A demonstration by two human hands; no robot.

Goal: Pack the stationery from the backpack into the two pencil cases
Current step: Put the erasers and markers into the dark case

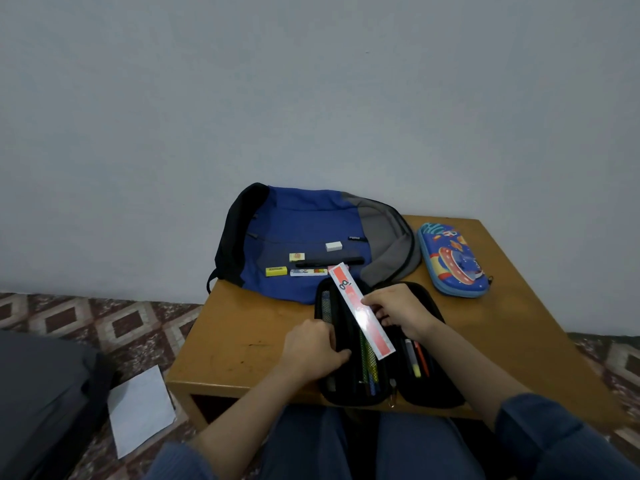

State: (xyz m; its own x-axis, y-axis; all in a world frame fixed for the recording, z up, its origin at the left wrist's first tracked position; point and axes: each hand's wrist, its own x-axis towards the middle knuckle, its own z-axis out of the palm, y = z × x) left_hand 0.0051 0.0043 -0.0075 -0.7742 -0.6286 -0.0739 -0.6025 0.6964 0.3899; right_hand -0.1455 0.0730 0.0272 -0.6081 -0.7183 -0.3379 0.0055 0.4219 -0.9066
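A black pencil case (433, 386) lies open at the table's near edge, with pencils under its mesh and pens in its right half. My right hand (398, 310) pinches a red and white ruler (349, 289) that slants over the case. My left hand (311, 351) grips the case's left flap. Behind lies a blue and grey backpack (304, 223), flat on the table. On it sit a white eraser (334, 246), a small picture eraser (297, 257), a yellow eraser (276, 271), a black pen (329, 261) and a white patterned bar (308, 272). A blue cartoon pencil case (452, 259) lies zipped at the right.
The low wooden table (235, 337) stands against a grey wall. A white sheet of paper (140, 408) lies on the patterned floor at the left, beside a dark bag (45, 400). My knees are under the table's front edge.
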